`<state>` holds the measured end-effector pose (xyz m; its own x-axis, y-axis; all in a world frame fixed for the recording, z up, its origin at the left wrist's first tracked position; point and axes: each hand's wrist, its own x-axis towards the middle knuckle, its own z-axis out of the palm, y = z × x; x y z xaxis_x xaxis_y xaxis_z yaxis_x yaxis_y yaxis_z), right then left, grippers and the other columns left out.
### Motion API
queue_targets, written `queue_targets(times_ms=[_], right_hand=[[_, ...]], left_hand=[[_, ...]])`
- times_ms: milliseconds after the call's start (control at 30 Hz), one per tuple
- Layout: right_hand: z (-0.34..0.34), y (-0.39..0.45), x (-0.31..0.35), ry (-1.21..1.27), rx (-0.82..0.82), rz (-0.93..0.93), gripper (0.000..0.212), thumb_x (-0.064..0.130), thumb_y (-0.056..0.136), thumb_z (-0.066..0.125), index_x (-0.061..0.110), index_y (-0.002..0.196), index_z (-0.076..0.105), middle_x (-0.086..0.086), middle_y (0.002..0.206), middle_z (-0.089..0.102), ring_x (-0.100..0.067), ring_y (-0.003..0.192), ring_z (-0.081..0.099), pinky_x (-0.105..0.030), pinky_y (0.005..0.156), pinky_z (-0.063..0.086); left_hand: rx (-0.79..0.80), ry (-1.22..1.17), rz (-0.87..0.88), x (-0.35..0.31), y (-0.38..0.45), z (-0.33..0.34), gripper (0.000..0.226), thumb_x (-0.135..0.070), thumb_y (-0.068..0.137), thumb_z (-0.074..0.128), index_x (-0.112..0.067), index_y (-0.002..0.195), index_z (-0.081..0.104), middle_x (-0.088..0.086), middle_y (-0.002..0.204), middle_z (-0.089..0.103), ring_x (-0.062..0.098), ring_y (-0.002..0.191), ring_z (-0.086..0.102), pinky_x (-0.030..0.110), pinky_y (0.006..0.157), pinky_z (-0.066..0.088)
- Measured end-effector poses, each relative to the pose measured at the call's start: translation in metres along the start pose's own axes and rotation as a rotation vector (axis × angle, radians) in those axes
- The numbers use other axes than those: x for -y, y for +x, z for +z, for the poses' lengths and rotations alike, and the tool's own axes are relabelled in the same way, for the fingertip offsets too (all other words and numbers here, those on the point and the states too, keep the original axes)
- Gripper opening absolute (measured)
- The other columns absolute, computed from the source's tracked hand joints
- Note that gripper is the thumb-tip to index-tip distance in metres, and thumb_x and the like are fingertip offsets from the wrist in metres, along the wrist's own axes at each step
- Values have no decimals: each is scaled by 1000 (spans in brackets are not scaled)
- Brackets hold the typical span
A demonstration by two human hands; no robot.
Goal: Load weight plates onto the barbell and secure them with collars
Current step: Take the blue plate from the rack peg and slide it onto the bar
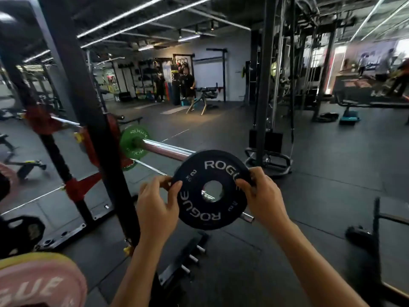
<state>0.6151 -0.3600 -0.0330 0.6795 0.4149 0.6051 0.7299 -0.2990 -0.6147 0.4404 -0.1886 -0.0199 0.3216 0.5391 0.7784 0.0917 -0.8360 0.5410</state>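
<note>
Head cam: both hands are on the black plate (212, 189), left hand (157, 204) pinching its left edge, right hand (261, 196) gripping the right edge, hole lined up at the tip of the sleeve (168, 150). A green plate (134, 143) already sits further in on the bar. So I'd say partway: black plate needs sliding on, no collar visible yet.

Premises: a commercial gym. Evidence: black rubber floor (309, 185), steel power rack (88, 120) carrying a barbell (168, 150) with a green plate (134, 144), cable machine (267, 85), hanging punch bag (176, 85), strip ceiling lights (124, 15).
</note>
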Motion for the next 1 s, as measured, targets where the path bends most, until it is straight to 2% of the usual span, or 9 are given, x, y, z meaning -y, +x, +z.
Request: queue_targets(times_ms=[100, 200, 267, 367, 467, 600, 733, 867, 1000], right_hand=[[17, 34, -17, -10, 6, 9, 28, 49, 91, 54, 24, 102, 48, -1, 83, 60, -20, 76, 56, -37, 64, 46], [34, 70, -27, 6, 4, -13, 25, 44, 93, 56, 22, 104, 50, 0, 83, 60, -21, 78, 57, -40, 65, 48], [45, 88, -33, 18, 8, -13, 24, 43, 93, 58, 22, 104, 50, 4, 82, 58, -20, 78, 56, -39, 66, 47], [59, 106, -45, 29, 0, -29, 26, 43, 93, 57, 21, 105, 51, 4, 82, 57, -18, 77, 55, -36, 65, 46], [73, 121, -59, 56, 23, -45, 24, 39, 93, 58, 20, 105, 51, 6, 83, 56, -17, 78, 54, -34, 66, 44], [92, 135, -80, 104, 92, -113, 24, 35, 92, 60, 15, 104, 54, 4, 84, 59, -17, 78, 56, -30, 64, 40], [103, 150, -94, 205, 189, -178, 35, 46, 91, 56, 16, 109, 53, 3, 93, 60, -16, 82, 57, -29, 68, 42], [113, 170, -105, 236, 252, -257, 52, 59, 87, 46, 14, 111, 55, -1, 98, 64, -17, 88, 58, -30, 70, 43], [130, 181, -110, 314, 331, -301, 53, 59, 88, 42, 13, 111, 56, 1, 96, 65, -21, 91, 59, -39, 70, 49]], left_hand=[[1, -9, -16, 17, 27, 30, 27, -40, 94, 64, -14, 99, 64, -13, 88, 58, 14, 89, 55, 32, 74, 46], [-27, 0, -11, 32, 54, 55, 26, -37, 93, 67, -12, 96, 65, -12, 86, 57, 17, 87, 57, 28, 75, 43], [-22, 11, 1, 41, 69, 67, 26, -38, 92, 65, -12, 97, 65, -11, 88, 60, 17, 87, 58, 30, 77, 45], [-8, 19, -24, 49, 80, 81, 22, -36, 94, 66, -14, 97, 64, -17, 87, 57, 17, 88, 58, 38, 76, 51], [-25, 40, 9, 53, 86, 94, 26, -40, 94, 65, -14, 96, 64, -28, 89, 51, 15, 87, 57, 38, 71, 52], [-63, 96, 20, 64, 82, 105, 29, -43, 91, 61, -14, 95, 63, -27, 89, 50, 16, 84, 58, 42, 70, 54], [-135, 190, -34, 60, 62, 111, 36, -48, 88, 62, -13, 97, 64, -26, 89, 51, 3, 86, 49, 33, 75, 50], [-203, 308, -137, 47, 46, 120, 39, -50, 88, 61, -14, 101, 64, -25, 91, 50, 13, 87, 56, 34, 73, 51], [-257, 427, -59, 33, 41, 128, 34, -41, 89, 63, -8, 100, 64, -14, 93, 53, 15, 87, 55, 26, 79, 44]])
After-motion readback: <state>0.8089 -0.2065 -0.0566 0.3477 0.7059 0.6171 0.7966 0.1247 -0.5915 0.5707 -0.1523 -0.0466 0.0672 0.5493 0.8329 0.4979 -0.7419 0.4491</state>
